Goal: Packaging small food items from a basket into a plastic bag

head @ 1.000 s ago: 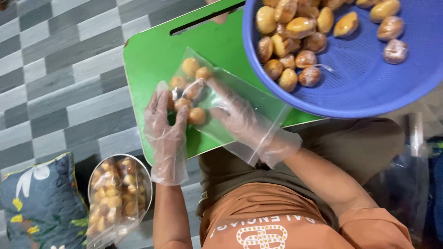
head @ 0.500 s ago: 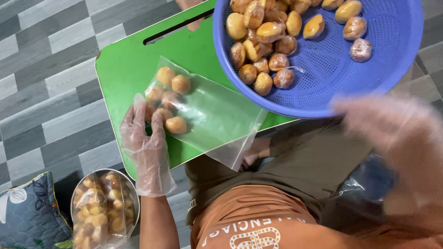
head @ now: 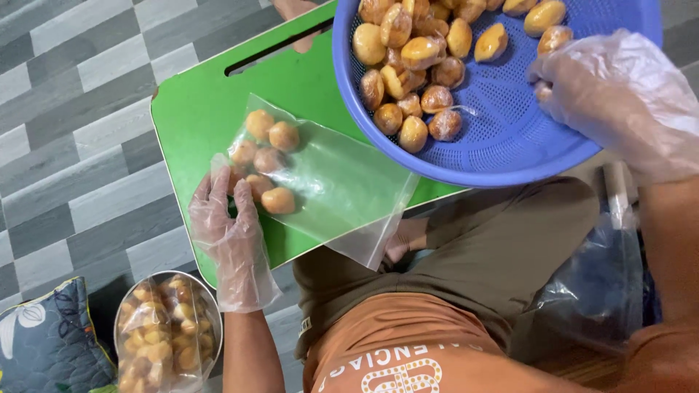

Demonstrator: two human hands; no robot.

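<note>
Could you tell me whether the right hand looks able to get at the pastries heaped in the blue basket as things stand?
Probably yes: the gloved right hand is already inside the blue basket, and the pastries lie uncovered, with nothing between.

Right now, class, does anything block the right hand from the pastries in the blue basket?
Nothing visible does. The gloved right hand is already inside the blue basket, its fingertips at a pastry by the rim; the main pile lies uncovered nearby.

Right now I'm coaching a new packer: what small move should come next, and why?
Probably pick one bun from the basket: the right hand is already among them, and the left hand steadies the part-filled bag.
</note>
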